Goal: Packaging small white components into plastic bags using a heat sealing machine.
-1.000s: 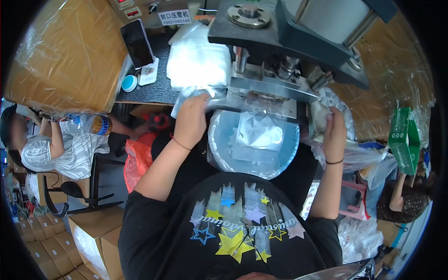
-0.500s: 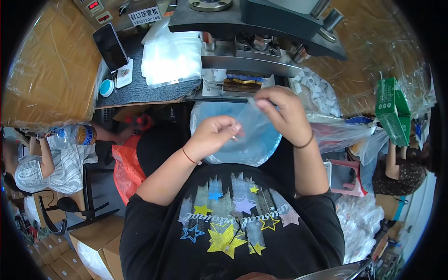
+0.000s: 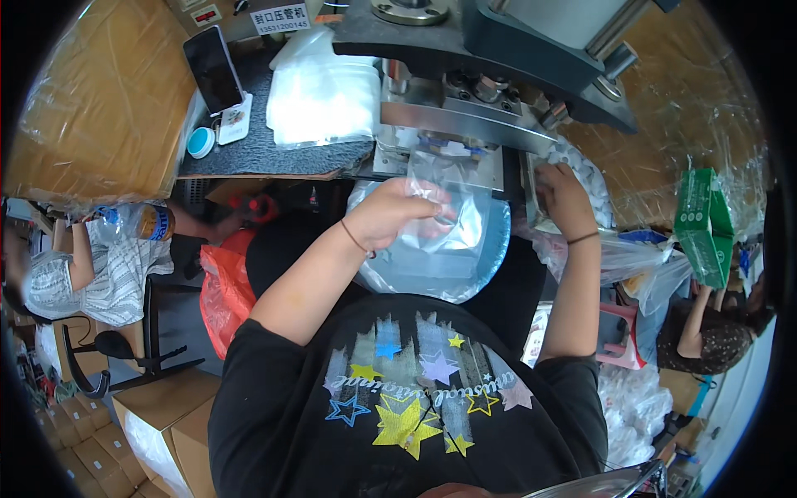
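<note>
A clear plastic bag (image 3: 465, 220) is gripped in my left hand (image 3: 398, 214), fingers closed on its left side. The bag's upper end reaches the front of the metal press (image 3: 469, 123), below its flat bar. Out to the right, my right hand (image 3: 569, 203) is at the near edge of a pile of small white plastic pieces (image 3: 588, 178). Its fingers are curled downward, and what they hold, if anything, is hidden. Below the bag, between my legs, is a round light-blue container (image 3: 490, 270) lined with plastic.
Left of the press, a stack of clear bags (image 3: 320, 104) lies on a dark mat (image 3: 249, 158) beside a phone (image 3: 213, 70) and a small round teal-lidded tub (image 3: 200, 143). A green box (image 3: 701, 224) is at the right. Other people sit at both sides.
My right hand has let go of the bag and moved right to the white pieces. My left hand has moved slightly right and up with the bag, whose upper end is now at the press.
</note>
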`<state>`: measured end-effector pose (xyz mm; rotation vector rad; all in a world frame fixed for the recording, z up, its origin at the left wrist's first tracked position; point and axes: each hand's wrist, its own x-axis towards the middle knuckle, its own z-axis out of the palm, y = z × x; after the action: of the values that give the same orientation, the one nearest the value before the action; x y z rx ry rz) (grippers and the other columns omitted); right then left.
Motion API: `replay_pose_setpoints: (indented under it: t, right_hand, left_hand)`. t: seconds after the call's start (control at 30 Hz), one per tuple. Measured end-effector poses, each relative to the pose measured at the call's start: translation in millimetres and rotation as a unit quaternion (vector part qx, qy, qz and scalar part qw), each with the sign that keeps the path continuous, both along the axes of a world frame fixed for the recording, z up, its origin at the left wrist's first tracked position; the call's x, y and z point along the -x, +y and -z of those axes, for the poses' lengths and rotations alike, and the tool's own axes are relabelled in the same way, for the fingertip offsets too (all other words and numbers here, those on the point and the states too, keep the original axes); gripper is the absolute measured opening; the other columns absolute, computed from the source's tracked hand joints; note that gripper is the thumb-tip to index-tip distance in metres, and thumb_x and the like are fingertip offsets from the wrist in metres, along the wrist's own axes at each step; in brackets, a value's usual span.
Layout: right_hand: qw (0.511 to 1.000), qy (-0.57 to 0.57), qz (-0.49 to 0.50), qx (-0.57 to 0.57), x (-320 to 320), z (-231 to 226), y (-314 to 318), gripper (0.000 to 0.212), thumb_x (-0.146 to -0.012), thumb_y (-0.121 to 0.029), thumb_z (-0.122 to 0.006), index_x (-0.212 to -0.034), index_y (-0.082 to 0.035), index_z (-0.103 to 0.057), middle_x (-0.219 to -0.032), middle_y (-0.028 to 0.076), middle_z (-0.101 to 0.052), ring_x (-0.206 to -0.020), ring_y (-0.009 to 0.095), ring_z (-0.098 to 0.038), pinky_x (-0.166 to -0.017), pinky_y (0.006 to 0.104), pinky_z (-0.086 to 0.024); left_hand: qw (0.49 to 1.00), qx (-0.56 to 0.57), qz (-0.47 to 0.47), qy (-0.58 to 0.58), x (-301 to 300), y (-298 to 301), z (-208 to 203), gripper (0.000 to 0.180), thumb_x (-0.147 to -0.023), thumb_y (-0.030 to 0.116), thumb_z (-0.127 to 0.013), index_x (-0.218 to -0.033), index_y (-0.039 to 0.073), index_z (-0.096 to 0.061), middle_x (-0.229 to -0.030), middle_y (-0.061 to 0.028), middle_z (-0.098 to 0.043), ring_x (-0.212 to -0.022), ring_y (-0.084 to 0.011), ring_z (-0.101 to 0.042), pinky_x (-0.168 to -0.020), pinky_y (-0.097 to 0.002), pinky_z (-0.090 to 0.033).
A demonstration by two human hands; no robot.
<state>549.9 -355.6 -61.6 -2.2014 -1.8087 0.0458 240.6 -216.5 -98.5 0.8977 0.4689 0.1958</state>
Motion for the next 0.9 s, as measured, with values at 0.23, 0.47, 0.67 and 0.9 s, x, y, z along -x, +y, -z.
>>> replay_pose_setpoints:
  t: [0.23, 0.47, 0.67, 0.9]
  right_hand:
    - [0.995, 0.031, 0.028, -0.090, 1, 20, -1, 0.028, -0.081, 0.002, -0.062, -0.108, -0.003, -0.061, -0.108, 0.022, -0.061, -0.100, 0.042, -0.060, -0.086, 0.0441, -0.049]
    - [0.975, 0.137, 0.142, -0.107, 22, -4, -17, 0.013, -0.092, -0.008, -0.062, -0.101, -0.001, -0.058, -0.091, 0.017, -0.064, -0.085, 0.026, -0.066, -0.075, 0.0343, -0.051]
    - [0.949, 0.287, 0.015, -0.134, 76, -12, -16, 0.008, -0.093, -0.007, -0.058, -0.095, -0.003, -0.051, -0.084, 0.002, -0.054, -0.077, 0.012, -0.053, -0.070, 0.0257, -0.044]
    - [0.904, 0.384, -0.124, -0.141, 138, -48, 14, 0.014, -0.091, -0.010, -0.067, -0.100, 0.002, -0.067, -0.096, 0.009, -0.068, -0.083, 0.016, -0.062, -0.076, 0.0277, -0.049]
  left_hand:
    - [0.908, -0.270, -0.302, 0.107, 2, 33, 1, 0.025, -0.100, 0.020, -0.057, -0.113, 0.001, -0.047, -0.102, -0.0130, -0.061, -0.077, -0.0167, -0.065, -0.067, -0.0327, -0.055]
    - [0.426, -0.862, -0.137, 0.237, 65, 54, -1, 0.038, -0.093, 0.018, -0.060, -0.127, 0.002, -0.055, -0.128, -0.0224, -0.056, -0.118, -0.0426, -0.052, -0.097, -0.0462, -0.045]
    - [0.868, -0.399, -0.275, 0.108, 93, 28, 11, 0.017, -0.097, 0.012, -0.060, -0.108, 0.000, -0.065, -0.091, -0.0033, -0.069, -0.081, -0.0153, -0.066, -0.078, -0.0291, -0.052]
    - [0.893, -0.430, -0.116, 0.061, 51, -20, -13, 0.013, -0.093, 0.009, -0.065, -0.098, -0.002, -0.069, -0.087, -0.0028, -0.072, -0.079, -0.0064, -0.064, -0.073, -0.0224, -0.051]
